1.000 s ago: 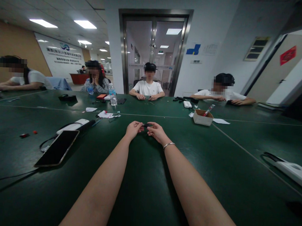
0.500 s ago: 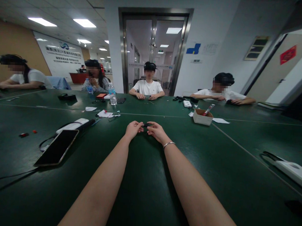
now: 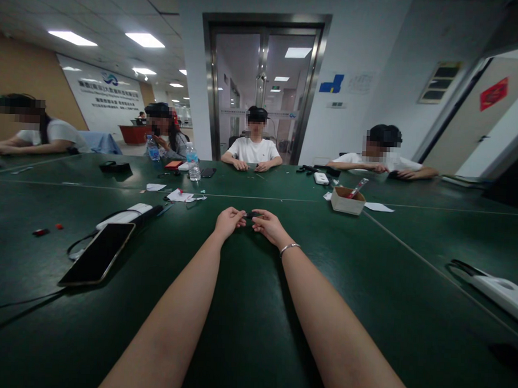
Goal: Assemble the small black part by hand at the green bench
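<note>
My left hand and right hand pinch a black piece; the box holds a tilted stick

Count two bare hands at twelve o'clock, a left hand and a right hand, with one small black item between them. Tally four seated people from ten round to one, plus one small background figure at eleven. Add two plastic bottles at eleven, one large phone and two small pieces with red at ten, one open box at one holding one stick-like object, and one bracelet at the right wrist.
</note>
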